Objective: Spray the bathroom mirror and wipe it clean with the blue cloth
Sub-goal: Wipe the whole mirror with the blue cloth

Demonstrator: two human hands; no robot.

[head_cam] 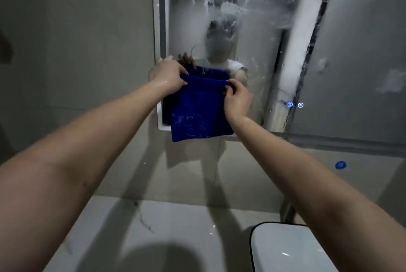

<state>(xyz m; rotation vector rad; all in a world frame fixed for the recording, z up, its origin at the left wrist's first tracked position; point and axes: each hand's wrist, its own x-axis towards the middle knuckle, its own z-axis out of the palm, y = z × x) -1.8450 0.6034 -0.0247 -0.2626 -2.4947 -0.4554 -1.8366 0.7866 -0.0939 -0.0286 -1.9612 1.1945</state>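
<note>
Roughly midway: glass sprayed, wiping not finished.

Mirror (252, 19) carries droplets along the top and broad cloudy smears over the centre and right side, so the spray step is judged done. Blue cloth (197, 113) hangs folded in front of the mirror's lower left corner, with white streaks on its lower half, which suggests some wiping has been done. Whether it touches the glass cannot be told. Left hand (169, 76) pinches the cloth's top left corner, fingers curled over the fold. Right hand (238, 100) pinches the top right corner the same way, and the top edge is stretched taut between them. Remaining, by judgement: pass the cloth over the whole pane, top band and right side included, until the haze is gone. Two lit touch buttons (295, 104) sit low on the glass.
</note>
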